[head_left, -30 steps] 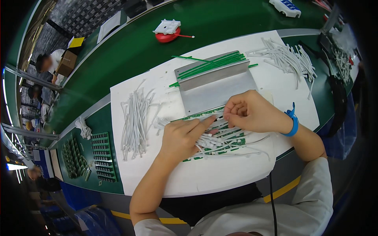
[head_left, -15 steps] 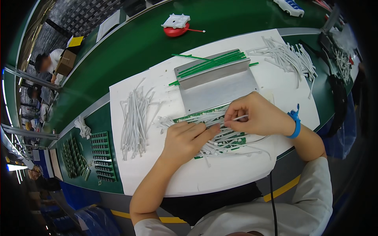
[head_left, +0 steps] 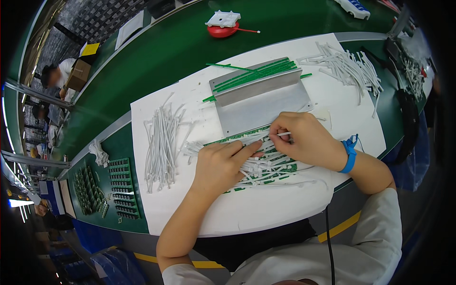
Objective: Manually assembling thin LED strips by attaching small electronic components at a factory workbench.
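Over the middle of the white sheet, my right hand (head_left: 306, 140) pinches a thin white cable (head_left: 284, 134) between thumb and fingers. My left hand (head_left: 219, 164) lies just to its left, fingers bent and thumb and forefinger closed on the white cables (head_left: 256, 167) heaped beneath both hands. The exact grip of those left fingertips is partly hidden. Green circuit board strips (head_left: 216, 142) show under and along the edges of this heap. A blue band circles my right wrist.
Behind my hands stands an angled metal plate (head_left: 261, 111) with green strips (head_left: 259, 73) on it. White cable bundles lie left (head_left: 164, 147) and right (head_left: 344, 69). Board panels (head_left: 124, 190) are at left. A red round thing (head_left: 222, 31) sits on the green belt (head_left: 161, 52).
My right hand has shifted slightly left and stays pinched on a cable. My left hand has moved slightly left. The red round thing has travelled right along the belt.
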### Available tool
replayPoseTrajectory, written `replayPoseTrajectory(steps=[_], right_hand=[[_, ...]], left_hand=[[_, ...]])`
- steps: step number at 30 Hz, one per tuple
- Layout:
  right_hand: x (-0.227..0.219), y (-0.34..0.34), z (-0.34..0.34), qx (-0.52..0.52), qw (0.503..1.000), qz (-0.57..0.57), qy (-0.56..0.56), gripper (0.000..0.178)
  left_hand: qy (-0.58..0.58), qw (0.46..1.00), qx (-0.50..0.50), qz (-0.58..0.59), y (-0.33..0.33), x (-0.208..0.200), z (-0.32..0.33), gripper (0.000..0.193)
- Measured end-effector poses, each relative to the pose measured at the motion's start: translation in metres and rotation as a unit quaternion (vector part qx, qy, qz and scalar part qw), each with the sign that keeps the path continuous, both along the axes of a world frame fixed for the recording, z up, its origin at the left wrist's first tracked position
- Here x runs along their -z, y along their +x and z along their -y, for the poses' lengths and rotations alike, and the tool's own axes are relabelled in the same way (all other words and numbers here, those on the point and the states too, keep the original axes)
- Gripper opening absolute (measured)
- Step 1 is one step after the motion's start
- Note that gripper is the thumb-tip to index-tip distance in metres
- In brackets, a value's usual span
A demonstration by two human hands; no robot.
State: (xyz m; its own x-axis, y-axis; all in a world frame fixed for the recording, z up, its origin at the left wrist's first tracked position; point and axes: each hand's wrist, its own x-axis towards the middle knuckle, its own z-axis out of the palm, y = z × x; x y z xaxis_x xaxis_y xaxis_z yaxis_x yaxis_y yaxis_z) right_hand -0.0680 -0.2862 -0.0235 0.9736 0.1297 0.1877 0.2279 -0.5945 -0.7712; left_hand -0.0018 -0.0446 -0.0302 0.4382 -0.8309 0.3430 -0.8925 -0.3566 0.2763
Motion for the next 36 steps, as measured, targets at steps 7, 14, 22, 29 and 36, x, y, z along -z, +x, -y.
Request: replayPoseTrajectory(steps=[7, 14, 22, 29, 36], right_hand=[[0.002, -0.001, -0.007, 0.034, 0.999, -0.016, 0.023, 0.008], [0.002, -0.006, -0.014, 0.051, 0.997, 0.026, -0.055, 0.007], [0.009, -0.005, -0.015, 0.048, 0.995, 0.057, -0.070, 0.010], [0.006, 0.003, -0.012, 0.053, 0.998, 0.018, -0.017, 0.010], [0.003, 0.001, -0.019, 0.077, 0.997, -0.025, 0.011, 0.007]], left_hand=[[0.000, 1.000, -0.004, 0.013, -0.001, 0.000, -0.001, 0.072], [0.041, 0.998, -0.040, -0.035, -0.006, -0.007, -0.001, 0.075], [0.062, 0.996, -0.033, -0.059, -0.004, -0.008, -0.002, 0.077], [0.046, 0.995, -0.006, -0.089, 0.004, -0.007, -0.006, 0.077], [0.034, 0.994, 0.007, -0.105, 0.005, -0.003, -0.007, 0.075]])
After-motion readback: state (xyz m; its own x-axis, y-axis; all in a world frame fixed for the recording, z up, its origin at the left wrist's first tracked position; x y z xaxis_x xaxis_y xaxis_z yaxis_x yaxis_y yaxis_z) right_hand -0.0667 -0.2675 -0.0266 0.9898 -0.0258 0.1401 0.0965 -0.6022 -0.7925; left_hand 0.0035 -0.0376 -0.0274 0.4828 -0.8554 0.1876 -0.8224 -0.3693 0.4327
